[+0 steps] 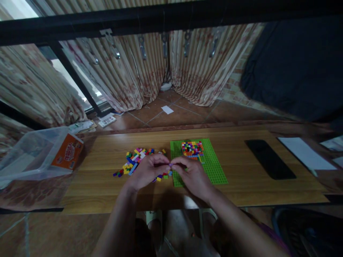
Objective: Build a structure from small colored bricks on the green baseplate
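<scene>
My left hand [149, 170] and my right hand [191, 175] meet fingertip to fingertip above the left edge of a green studded baseplate [214, 171]. Pinched between both sets of fingers is a tiny purple toy brick [170, 165], mostly hidden by the fingertips. A block of many-coloured bricks [193, 147] is built up on the far part of the baseplate, beyond my right hand. Loose bricks [130, 165] in mixed colours lie in a pile around and behind my left hand, partly covered by it.
All this rests on a low wooden table [235, 192]. A black phone-like slab [269, 159] lies at its right, with a white sheet [305, 152] beyond. A clear plastic bin [32, 153] with an orange label stands left of the table. Curtains [128, 71] hang behind.
</scene>
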### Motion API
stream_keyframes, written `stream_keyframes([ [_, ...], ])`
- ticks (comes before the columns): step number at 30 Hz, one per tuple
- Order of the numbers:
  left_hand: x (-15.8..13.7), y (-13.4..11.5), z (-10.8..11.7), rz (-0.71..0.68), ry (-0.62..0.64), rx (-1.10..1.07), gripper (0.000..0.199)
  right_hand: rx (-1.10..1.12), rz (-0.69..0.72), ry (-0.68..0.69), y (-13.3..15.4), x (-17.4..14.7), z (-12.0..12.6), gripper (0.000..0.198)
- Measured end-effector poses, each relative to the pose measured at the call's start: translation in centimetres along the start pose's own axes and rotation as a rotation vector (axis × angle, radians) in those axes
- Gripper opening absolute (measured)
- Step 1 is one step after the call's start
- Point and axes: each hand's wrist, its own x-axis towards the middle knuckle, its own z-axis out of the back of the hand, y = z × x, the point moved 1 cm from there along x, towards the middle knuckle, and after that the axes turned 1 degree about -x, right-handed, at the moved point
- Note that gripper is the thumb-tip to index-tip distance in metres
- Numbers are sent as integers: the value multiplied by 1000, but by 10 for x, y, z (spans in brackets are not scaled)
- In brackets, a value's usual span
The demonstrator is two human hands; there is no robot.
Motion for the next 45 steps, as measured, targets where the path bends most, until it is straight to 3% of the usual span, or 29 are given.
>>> stream_keyframes([
  [6, 9, 1, -12, -47, -98, 45, 20, -134, -139, -263, -43, -5, 60, 11],
  [9, 14, 5, -16, -69, -119, 78, 19, -229, -156, -279, -60, -3, 73, 13],
  [17, 24, 14, -29, -117, -17, 209, 20, -398, -64, -202, -62, 4, 70, 16],
  [29, 25, 12, -32, -93, -39, 244, 19, -380, -79, -206, -64, 3, 64, 17],
  [38, 29, 21, -44, -188, -36, 225, 19, -385, -87, -227, -61, 2, 61, 20],
  [45, 29, 20, -48, -190, -26, 290, 17, -645, -64, -230, -54, -1, 47, 31],
])
